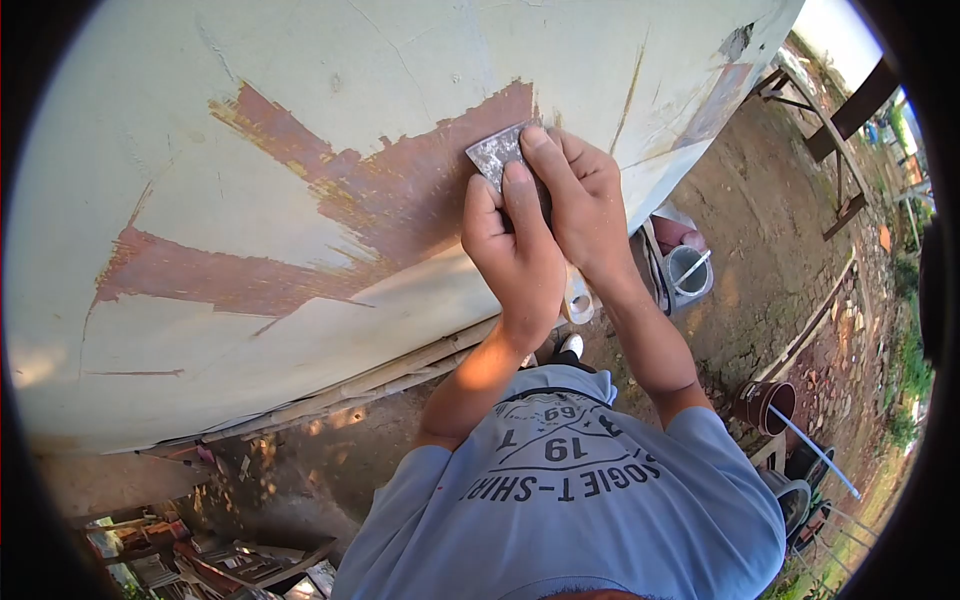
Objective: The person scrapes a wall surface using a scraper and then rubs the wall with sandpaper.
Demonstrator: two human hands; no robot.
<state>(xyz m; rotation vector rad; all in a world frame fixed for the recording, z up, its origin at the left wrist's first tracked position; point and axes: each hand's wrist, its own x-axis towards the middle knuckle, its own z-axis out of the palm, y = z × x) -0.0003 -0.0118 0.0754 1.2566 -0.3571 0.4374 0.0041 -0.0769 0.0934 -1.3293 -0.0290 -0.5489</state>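
Both my hands are closed around a scraper [496, 155] with a flat, paint-smeared metal blade. My left hand [515, 235] grips it from the left, its thumb pressed on the blade. My right hand [580, 195] holds it from the other side, thumb also on the blade. A pale handle end with a hole shows between my wrists. The blade lies over a reddish-brown patch [400, 195] on a large off-white painted surface [300, 50]. Whether its edge touches the surface I cannot tell. Most of the fingers behind the scraper are hidden.
Below right stands a grey bucket [690, 272] with a stick in it. Farther right are a brown container [765, 405] and a wooden trestle [835, 150]. Bamboo poles [400, 375] run along the surface's lower edge. Scrap wood [240, 560] lies bottom left.
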